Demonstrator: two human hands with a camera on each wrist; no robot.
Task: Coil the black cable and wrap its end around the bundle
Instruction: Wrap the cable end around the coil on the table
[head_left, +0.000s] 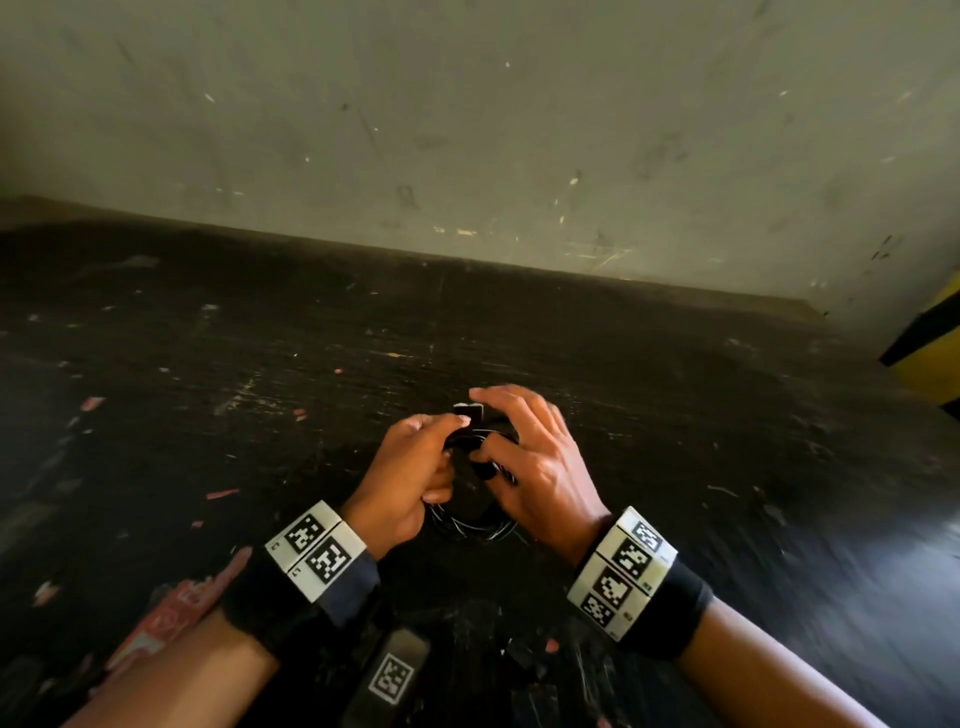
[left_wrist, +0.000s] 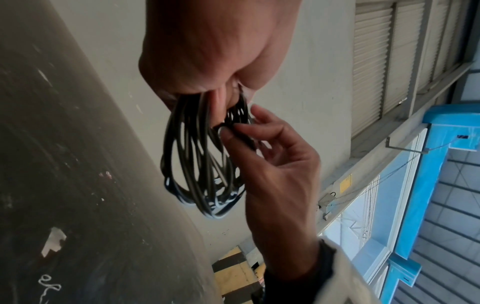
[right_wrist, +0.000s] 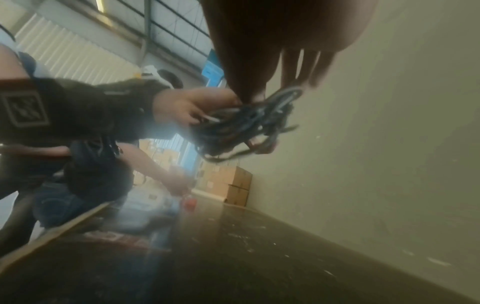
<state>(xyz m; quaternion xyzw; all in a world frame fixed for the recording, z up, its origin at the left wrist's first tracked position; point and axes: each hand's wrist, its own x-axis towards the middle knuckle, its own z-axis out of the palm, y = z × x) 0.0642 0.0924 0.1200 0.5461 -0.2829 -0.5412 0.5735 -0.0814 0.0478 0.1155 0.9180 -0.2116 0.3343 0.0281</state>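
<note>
Above the dark table (head_left: 260, 364), the left hand (head_left: 410, 478) grips the coiled black cable (left_wrist: 197, 164); the right hand (head_left: 535, 457) pinches 1 strand, probably the end. Next, wrap it tight round the bundle.

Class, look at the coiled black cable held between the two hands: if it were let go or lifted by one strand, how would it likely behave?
The black cable looks thin and floppy: its loops sag unevenly below the left hand. The loops would probably spring apart if released, since nothing visibly binds them. It seems light; the right hand steers a strand with a fingertip pinch.
</note>
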